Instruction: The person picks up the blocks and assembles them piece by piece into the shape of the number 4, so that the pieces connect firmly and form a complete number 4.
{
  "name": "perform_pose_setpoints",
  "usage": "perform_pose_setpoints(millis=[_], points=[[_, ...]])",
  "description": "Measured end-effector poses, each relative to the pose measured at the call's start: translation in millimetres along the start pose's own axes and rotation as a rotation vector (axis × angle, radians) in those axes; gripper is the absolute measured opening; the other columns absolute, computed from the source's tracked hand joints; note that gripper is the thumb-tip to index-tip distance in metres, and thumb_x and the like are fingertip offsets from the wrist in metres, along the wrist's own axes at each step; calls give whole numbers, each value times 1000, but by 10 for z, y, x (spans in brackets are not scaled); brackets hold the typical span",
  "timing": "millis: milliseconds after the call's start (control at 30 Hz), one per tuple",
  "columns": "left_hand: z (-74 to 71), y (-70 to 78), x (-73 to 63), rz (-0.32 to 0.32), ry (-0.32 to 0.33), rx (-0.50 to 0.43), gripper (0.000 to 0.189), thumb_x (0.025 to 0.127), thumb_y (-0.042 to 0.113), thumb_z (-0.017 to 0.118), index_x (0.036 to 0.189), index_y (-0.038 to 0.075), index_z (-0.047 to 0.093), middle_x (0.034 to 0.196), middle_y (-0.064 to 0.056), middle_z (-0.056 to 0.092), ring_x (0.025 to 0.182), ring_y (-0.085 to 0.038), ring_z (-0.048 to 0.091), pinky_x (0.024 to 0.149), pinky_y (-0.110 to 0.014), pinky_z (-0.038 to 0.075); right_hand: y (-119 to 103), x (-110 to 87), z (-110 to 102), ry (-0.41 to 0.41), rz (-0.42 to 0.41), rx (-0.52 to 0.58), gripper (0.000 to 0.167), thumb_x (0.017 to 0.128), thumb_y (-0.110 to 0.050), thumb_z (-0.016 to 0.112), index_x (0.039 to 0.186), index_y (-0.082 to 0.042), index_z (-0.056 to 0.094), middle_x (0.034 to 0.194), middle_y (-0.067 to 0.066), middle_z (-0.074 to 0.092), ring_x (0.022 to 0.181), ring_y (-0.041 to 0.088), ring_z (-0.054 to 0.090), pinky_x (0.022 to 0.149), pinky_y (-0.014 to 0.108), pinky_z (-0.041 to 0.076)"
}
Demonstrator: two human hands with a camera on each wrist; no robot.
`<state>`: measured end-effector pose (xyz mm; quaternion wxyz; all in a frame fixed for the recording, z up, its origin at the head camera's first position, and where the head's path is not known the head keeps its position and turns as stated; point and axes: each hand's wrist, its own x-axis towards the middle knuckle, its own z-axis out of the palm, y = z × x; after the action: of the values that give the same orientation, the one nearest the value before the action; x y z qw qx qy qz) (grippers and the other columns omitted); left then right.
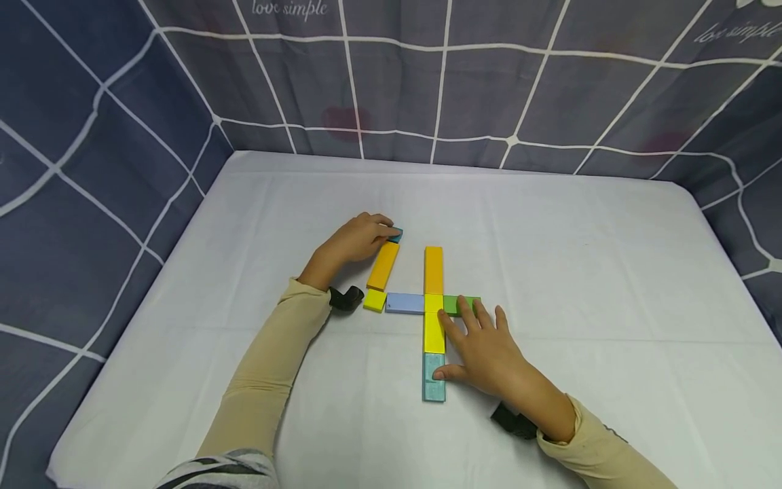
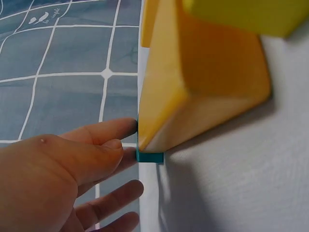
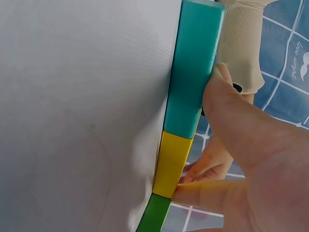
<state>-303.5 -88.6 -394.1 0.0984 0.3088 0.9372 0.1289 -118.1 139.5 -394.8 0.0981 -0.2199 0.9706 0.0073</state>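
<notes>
Fingertips of my left hand [image 1: 359, 239] touch a small teal block [image 1: 396, 235] at the upper end of a slanted orange block [image 1: 383, 265]; in the left wrist view the orange block partly hides it. A small yellow block [image 1: 375, 300] lies at its lower end. My right hand [image 1: 489, 353] is spread over a cross of blocks. Its thumb rests on a long teal block [image 1: 434, 394], and its other fingers reach a yellow block [image 1: 433, 336] and a green block [image 1: 451, 304]. A lavender block [image 1: 405, 303] forms the cross's left arm; an upright orange block [image 1: 434, 269] forms its top.
The blocks lie on a white cloth-covered table [image 1: 586, 272]. A dark grid-patterned curtain [image 1: 397, 81] stands along its back and sides. A black wrist camera [image 1: 346, 299] sits beside the left wrist, close to the small yellow block; another [image 1: 513, 421] is at the right wrist.
</notes>
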Motion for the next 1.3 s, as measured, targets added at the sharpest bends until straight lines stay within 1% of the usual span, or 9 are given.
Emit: perform_pose_setpoints(millis=[200,433,633,800,867,1000,1133,1233,1300], points=[[31,-8,9,-1,-1,-4,35,95,12,45,128,19,55,135,-6,49,117,-30,46,102,-40,37,0,0,6,2,-2,-3,92,68,-69,57,138,-12,40,142,25,32,128,46,31,97,66,26],[39,-10,7,21,14,-8,33,95,12,46,126,19,57,133,-5,51,114,-30,47,100,-39,37,1,-7,1,2,-3,-5,92,68,-69,57,138,-12,39,142,25,32,128,46,31,97,66,26],[40,-6,0,16,11,-10,32,95,12,47,124,18,58,132,-5,52,115,-29,47,101,-38,37,-3,-12,1,7,-2,1,91,68,-68,58,138,-12,40,142,25,32,128,46,31,97,66,26],[42,-6,-5,-5,28,-8,32,95,13,47,123,19,59,131,-3,53,112,-27,46,99,-37,37,-6,-15,2,11,-5,-5,91,69,-68,57,138,-12,40,142,25,33,128,46,32,97,66,26],[40,-6,-26,-16,41,-13,32,95,14,47,123,19,59,131,-2,53,112,-26,45,99,-37,37,-12,-16,8,9,-9,-5,91,69,-68,57,138,-12,39,142,25,33,128,46,32,97,66,26],[-10,4,-123,-27,81,-39,31,94,17,48,124,19,59,133,-2,52,117,-26,43,102,-38,35,-25,-7,20,2,-15,-4,91,69,-68,57,139,-12,38,143,25,31,128,47,31,97,66,26],[-63,17,-297,-3,110,-64,33,93,20,53,125,18,57,135,-3,50,123,-27,41,105,-41,32,-33,7,19,-5,-16,-8,91,70,-68,57,139,-12,38,143,25,31,128,47,31,97,66,26],[-38,27,-461,20,93,-56,36,92,23,54,128,17,55,139,-3,46,127,-29,38,107,-45,29,-32,11,6,-10,-4,-7,90,70,-67,58,139,-12,39,143,25,31,128,47,31,98,66,25],[18,35,-573,31,67,-46,37,92,24,53,129,17,54,141,-2,44,129,-30,36,107,-48,28,-28,9,1,-17,5,-7,90,70,-66,59,138,-12,39,143,25,31,128,47,31,98,66,25]])
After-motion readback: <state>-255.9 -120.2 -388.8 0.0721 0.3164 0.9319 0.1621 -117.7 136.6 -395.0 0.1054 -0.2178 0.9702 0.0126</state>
